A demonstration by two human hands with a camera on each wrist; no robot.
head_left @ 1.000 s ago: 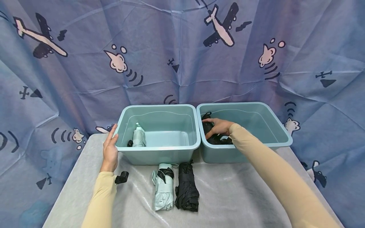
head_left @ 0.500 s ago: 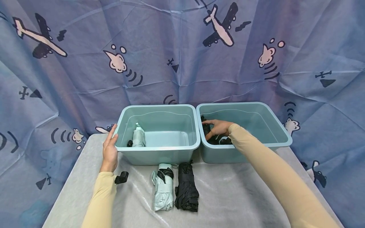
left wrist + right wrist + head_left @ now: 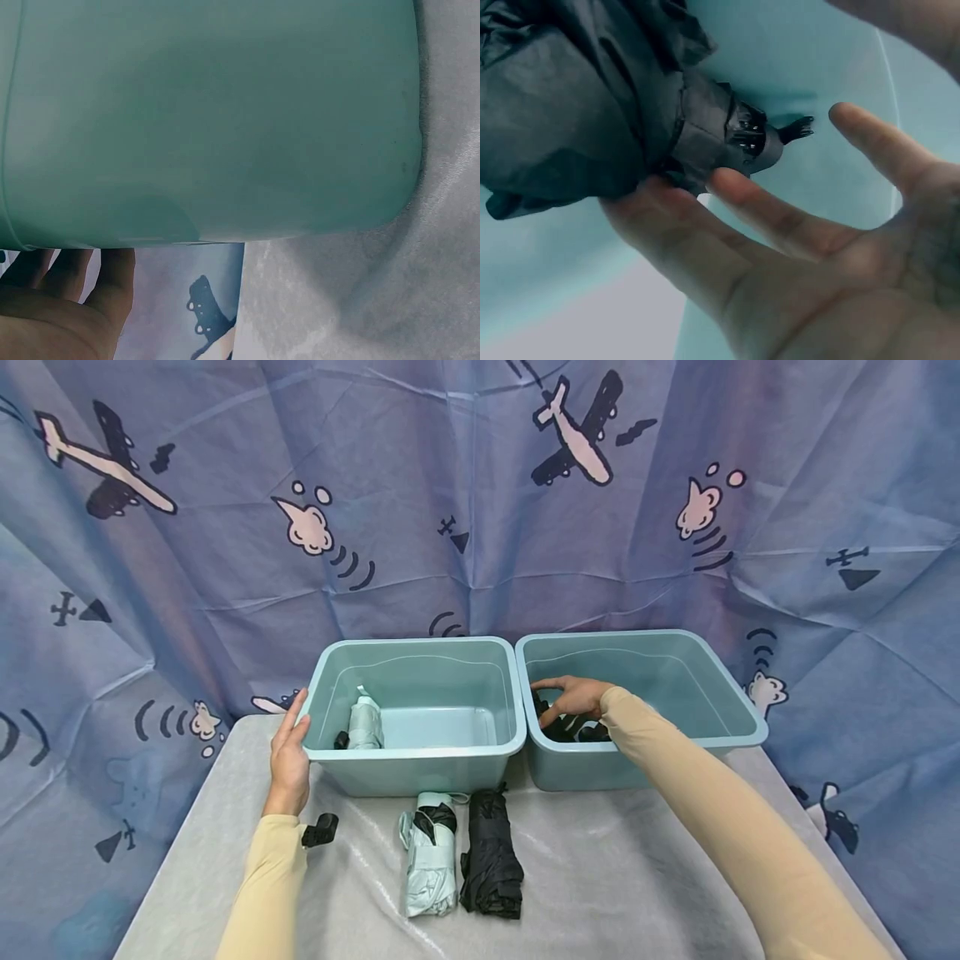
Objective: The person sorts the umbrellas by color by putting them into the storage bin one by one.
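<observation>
Inside the right bin, my right hand reaches down near the left wall. Its fingers are spread in the right wrist view, and some fingertips touch a folded black umbrella without curling round it. Much of this umbrella is hidden by the hand in the head view. My left hand rests against the left outer side of the left bin, fingers straight along the rim. A folded pale green umbrella leans inside that bin, with a small black piece beside it.
In front of the bins, another pale green umbrella and another black umbrella lie side by side on the grey tabletop. A patterned blue curtain hangs right behind the bins.
The black umbrella at my right hand has sunk lower into the right bin and away from the fingers. My left hand has stayed in place.
</observation>
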